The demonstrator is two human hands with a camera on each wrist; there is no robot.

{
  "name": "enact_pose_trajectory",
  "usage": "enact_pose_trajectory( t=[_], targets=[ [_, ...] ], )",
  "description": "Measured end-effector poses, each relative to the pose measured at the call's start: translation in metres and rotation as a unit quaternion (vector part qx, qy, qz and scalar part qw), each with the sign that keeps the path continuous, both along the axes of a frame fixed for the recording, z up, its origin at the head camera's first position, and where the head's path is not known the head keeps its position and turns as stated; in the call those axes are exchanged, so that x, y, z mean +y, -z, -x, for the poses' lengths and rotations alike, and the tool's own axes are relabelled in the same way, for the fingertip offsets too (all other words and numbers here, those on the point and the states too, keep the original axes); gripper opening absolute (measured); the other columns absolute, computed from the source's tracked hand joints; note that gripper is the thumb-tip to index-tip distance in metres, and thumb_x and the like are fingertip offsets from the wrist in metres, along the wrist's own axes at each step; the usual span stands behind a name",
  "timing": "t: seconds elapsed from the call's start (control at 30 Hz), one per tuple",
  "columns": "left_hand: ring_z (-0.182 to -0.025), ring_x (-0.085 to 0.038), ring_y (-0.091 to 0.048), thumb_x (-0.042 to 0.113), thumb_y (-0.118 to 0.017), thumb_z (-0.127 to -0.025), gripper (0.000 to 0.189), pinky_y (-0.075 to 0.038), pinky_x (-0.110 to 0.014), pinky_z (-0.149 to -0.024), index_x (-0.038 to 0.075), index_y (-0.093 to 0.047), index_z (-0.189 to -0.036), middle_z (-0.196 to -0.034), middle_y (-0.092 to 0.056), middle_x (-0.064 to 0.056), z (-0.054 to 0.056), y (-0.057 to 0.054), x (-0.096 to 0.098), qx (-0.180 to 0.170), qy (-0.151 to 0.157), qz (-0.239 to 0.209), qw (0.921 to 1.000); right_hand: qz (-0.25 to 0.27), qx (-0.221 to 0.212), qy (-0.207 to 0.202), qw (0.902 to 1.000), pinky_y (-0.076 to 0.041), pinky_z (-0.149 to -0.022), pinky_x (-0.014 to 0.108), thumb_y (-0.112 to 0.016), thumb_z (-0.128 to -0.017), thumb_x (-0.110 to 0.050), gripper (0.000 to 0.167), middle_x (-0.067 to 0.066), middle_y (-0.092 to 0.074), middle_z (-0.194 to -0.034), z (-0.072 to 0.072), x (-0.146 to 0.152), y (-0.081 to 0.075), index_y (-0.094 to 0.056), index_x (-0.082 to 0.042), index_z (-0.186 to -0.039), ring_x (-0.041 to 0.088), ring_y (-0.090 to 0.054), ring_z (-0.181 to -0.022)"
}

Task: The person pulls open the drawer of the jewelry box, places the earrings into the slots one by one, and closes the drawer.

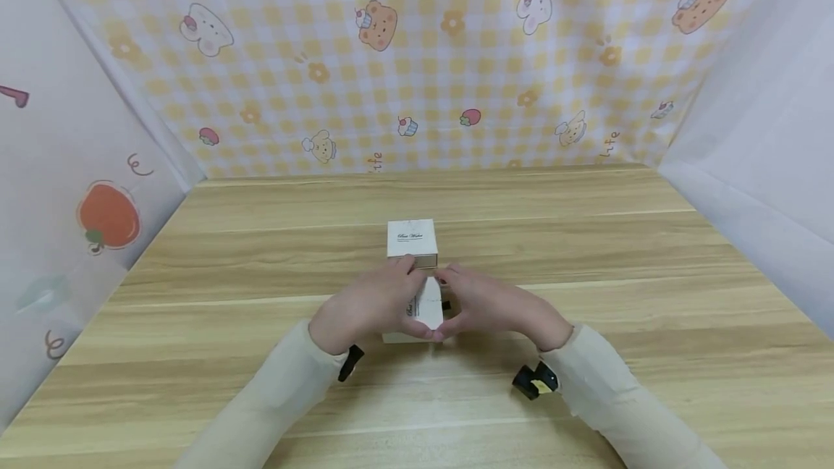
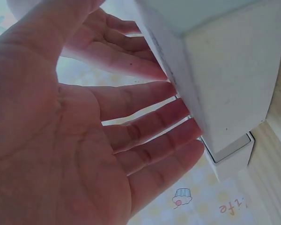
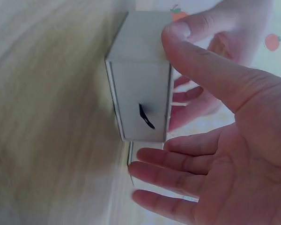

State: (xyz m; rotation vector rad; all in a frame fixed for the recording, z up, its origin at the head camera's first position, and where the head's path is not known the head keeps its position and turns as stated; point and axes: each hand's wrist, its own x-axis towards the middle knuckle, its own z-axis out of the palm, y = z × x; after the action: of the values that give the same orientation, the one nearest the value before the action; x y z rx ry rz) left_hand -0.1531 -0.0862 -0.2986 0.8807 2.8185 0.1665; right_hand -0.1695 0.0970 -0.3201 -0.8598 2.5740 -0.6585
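A white gift box with dark lettering on top stands between the two hands. A small black ribbon tab sticks out of its right face. The left hand has its straight fingertips against the box's top edge; its thumb reaches toward the near end. The right hand touches the near top corner with its thumb, while its other fingers spread loosely beside the box. In the head view the two thumbs nearly meet at the near edge. Fingers hide part of the box.
A second white box, also lettered, stands just behind the first. Both are on a wood-grain table. A yellow checked cloth hangs behind, and white cloth covers the sides. Black straps sit at the wrists.
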Motion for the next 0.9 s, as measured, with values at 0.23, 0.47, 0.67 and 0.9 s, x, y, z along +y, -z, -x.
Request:
enact_pose_trajectory(
  t=[0.23,0.47,0.67,0.9],
  targets=[
    [-0.103,-0.020,-0.045,0.055,-0.071,-0.071,0.077,-0.043,-0.032,-0.084,0.008,-0.051,-0.128,-0.113,-0.049,-0.005,0.000,0.002,0.003,0.021,0.021,0.013,0.9995,-0.014,-0.044,0.019,0.9988,-0.045,-0.091,0.041,-0.073,-0.077,-0.037,0.080,0.013,-0.057,-0.120,0.006,0.013,-0.007,-0.039,0.002,-0.137,0.026,-0.055,-0.109],
    [-0.112,-0.025,-0.045,0.055,-0.072,-0.072,0.075,-0.043,-0.037,-0.091,0.009,-0.052,-0.127,-0.122,-0.049,-0.008,0.000,0.006,0.005,0.027,0.016,0.008,0.9995,-0.019,-0.014,-0.006,0.9997,-0.046,-0.071,0.027,-0.062,-0.089,-0.023,0.025,-0.001,-0.064,-0.088,0.013,0.014,-0.002,-0.066,-0.004,-0.105,0.009,-0.055,-0.077],
    [-0.110,-0.025,-0.046,0.056,-0.070,-0.072,0.074,-0.042,-0.037,-0.091,0.008,-0.053,-0.125,-0.117,-0.050,-0.007,0.000,0.009,0.006,0.042,0.024,0.004,0.9988,0.005,-0.018,-0.012,0.9998,-0.043,-0.062,0.021,-0.061,-0.089,-0.018,0.014,-0.004,-0.062,-0.077,0.016,0.012,0.008,-0.069,-0.007,-0.093,0.006,-0.050,-0.067],
    [-0.105,-0.023,-0.046,0.057,-0.070,-0.072,0.074,-0.042,-0.035,-0.087,0.008,-0.053,-0.125,-0.110,-0.051,-0.006,0.001,0.011,0.007,0.052,0.022,0.006,0.9984,0.020,-0.024,-0.014,0.9994,-0.039,-0.056,0.020,-0.059,-0.090,-0.014,0.012,-0.004,-0.056,-0.068,0.017,0.008,0.012,-0.068,-0.006,-0.087,0.006,-0.045,-0.060]
  ],
)
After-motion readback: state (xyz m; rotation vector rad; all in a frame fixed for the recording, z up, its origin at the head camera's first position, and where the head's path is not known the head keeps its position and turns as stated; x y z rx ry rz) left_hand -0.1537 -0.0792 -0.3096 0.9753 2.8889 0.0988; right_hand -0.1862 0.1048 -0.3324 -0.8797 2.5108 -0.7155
